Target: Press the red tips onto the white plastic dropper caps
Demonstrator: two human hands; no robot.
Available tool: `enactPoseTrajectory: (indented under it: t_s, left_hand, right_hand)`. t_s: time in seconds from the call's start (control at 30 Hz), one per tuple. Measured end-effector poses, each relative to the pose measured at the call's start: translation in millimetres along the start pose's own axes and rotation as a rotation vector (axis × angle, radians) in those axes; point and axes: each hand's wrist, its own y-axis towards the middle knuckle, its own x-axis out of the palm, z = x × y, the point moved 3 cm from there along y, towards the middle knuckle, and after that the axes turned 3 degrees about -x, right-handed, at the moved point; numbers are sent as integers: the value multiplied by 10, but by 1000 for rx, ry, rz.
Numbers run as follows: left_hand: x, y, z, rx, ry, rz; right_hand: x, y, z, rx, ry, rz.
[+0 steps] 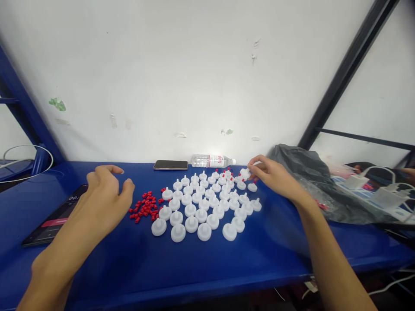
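Several white round caps with nozzles (191, 224) stand spread over the middle of the blue table. A heap of small red caps (146, 206) lies to their left. Red tips top several white pieces at the back right, such as one white piece (252, 187). My left hand (108, 194) hovers left of the red heap, thumb and fingers apart, with nothing between them. At the back right, my right hand (267, 172) has its thumb and fingers bent together beside a white piece (245, 173); whether it grips that piece is too small to tell.
A phone (170, 165) and a clear bottle (212, 161) lie along the wall. A larger phone (48, 224) is partly under my left forearm. Dark plastic bags (300, 166) and a white power strip (372, 196) sit at right.
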Motion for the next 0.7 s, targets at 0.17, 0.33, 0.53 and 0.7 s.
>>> enactPoseTrajectory:
  t_s: [0.17,0.33,0.53,0.7]
  left_hand:
    - [-48,-147,177,215,-125,-13]
    - [12,-542,505,486,-351,-117]
    - [138,-879,733,670,-398,-241]
    - [244,-838,770,680,-409,-322]
  right_hand:
    - [138,-370,-384,-198,127,49]
    - [314,-630,-792,-292,120,1]
    - [457,-786,-1200,-385,224,-6]
    - [543,-865,-1303,-466,283,34]
